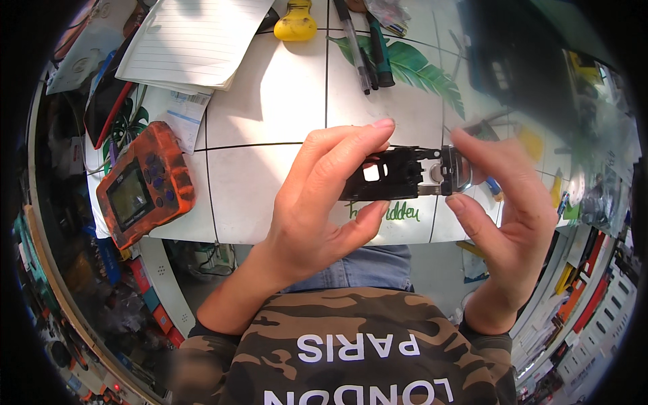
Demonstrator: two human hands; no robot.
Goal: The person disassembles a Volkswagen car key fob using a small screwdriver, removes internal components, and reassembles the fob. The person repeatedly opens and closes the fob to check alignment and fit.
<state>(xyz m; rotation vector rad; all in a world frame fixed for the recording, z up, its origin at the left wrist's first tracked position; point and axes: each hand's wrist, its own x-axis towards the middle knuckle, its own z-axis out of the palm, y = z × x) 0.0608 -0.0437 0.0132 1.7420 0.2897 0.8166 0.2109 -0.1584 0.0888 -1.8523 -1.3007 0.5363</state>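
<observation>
My left hand (324, 197) grips the left end of a black plastic housing (392, 174), fingers along its far edge and thumb near its close edge. The housing has a rectangular opening and a toothed inner edge. At its right end, a clear, curved piece with a black rim (457, 170) sits between the thumb and fingers of my right hand (506, 197). A metal strip and a small round part show between the housing and the clear piece. Both hands hold the assembly above the white table (243, 202), over green handwriting.
An orange handheld device with a screen (147, 185) lies at the left. Lined paper (187, 40) is at the back left, with a yellow bulbous handle (295, 21) beside it. A pen (354, 45) and a green-and-black handle (380, 53) lie at the back. A dark blurred object (521, 61) stands back right.
</observation>
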